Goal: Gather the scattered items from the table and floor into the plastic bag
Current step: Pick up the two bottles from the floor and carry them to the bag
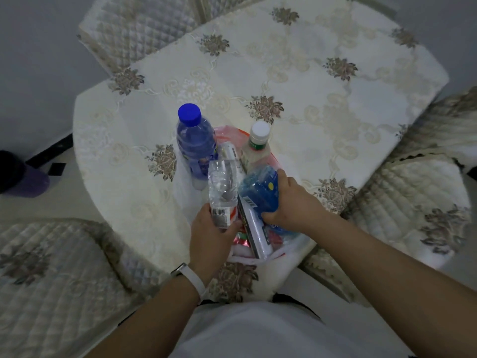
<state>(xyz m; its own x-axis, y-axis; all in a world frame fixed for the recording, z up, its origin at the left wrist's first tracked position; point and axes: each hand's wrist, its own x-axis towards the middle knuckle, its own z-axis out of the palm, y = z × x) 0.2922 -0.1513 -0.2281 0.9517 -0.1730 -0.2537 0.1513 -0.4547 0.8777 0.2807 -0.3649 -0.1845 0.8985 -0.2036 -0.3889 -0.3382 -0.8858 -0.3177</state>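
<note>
A thin plastic bag with pink and white sides lies open on the near part of the table. My left hand grips a clear water bottle by its labelled lower end, tilted over the bag. My right hand holds a blue ribbed bottle over the bag's right side. A flat white box with a dark edge lies in the bag between my hands. A blue-capped bottle and a white-capped bottle stand at the bag's far end.
The round table carries a cream cloth with flower motifs. Quilted chairs stand at the far left, the near left and the right. A dark purple object sits on the floor at left.
</note>
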